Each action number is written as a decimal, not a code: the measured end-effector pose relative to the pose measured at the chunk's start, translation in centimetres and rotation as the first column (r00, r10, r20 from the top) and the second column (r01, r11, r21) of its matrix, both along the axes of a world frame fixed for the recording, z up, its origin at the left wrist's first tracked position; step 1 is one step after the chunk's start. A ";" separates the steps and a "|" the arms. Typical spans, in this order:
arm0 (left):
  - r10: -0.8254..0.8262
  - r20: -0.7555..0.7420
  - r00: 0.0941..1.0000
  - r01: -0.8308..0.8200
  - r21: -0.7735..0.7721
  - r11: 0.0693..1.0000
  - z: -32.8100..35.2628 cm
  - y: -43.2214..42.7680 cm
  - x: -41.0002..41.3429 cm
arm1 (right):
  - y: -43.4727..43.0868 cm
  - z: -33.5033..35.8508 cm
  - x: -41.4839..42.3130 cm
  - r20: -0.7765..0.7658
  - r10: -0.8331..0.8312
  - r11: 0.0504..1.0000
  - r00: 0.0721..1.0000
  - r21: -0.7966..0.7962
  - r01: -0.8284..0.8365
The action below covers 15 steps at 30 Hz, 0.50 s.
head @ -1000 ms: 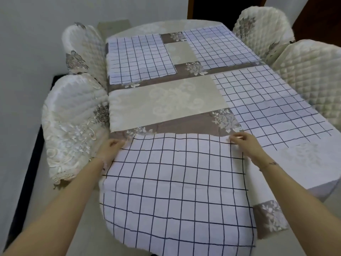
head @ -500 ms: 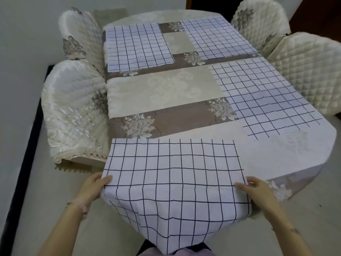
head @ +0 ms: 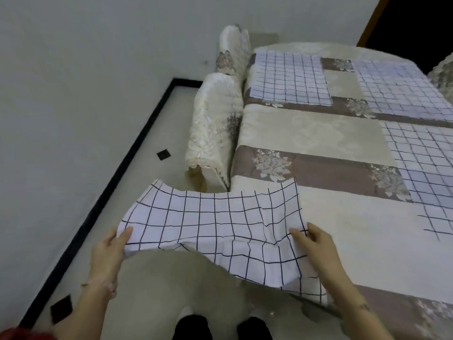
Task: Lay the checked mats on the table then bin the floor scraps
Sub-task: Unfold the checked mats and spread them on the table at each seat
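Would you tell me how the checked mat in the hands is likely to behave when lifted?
Probably floppy: the checked mat sags and wrinkles between the left hand and right hand. Likely light, since fingertip pinches hold it.

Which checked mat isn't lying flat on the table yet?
The near checked mat, held by both hands, left hand and right hand, sagging off the table corner. The other three lie flat farther up the table.

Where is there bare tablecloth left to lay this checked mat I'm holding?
The cream panel on the left side of the table is free, bordered by the far-left checked mat, the brown floral band and the near-right mat. The right side is crowded with mats. The held white checked mat hangs half off the near edge.
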<state>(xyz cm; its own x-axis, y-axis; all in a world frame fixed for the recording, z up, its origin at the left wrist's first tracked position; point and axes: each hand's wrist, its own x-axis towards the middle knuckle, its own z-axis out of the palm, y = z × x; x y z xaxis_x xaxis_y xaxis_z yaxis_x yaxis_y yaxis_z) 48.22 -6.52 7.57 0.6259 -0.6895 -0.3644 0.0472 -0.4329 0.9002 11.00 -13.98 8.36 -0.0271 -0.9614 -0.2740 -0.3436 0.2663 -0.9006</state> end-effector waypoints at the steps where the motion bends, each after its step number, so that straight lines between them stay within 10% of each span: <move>1: 0.042 0.001 0.999 -0.042 -0.002 0.999 -0.4 1.6 1.7 | -0.1 -0.3 1.8 -0.018 0.043 0.999 0.999 -0.005 -0.043; 15: 0.206 -0.042 0.978 -0.197 0.158 0.968 -5.8 14.6 24.8 | 2.6 -6.4 26.9 -0.104 0.223 0.941 0.969 0.284 -0.186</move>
<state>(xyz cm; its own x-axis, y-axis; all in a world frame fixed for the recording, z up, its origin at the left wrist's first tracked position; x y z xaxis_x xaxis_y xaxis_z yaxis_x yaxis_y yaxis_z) 73.04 8.09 1.73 0.7211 -0.4852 -0.4945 0.1968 -0.5410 0.8177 37.91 -11.40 1.94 0.1083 -0.8400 -0.5316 -0.5277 0.4046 -0.7468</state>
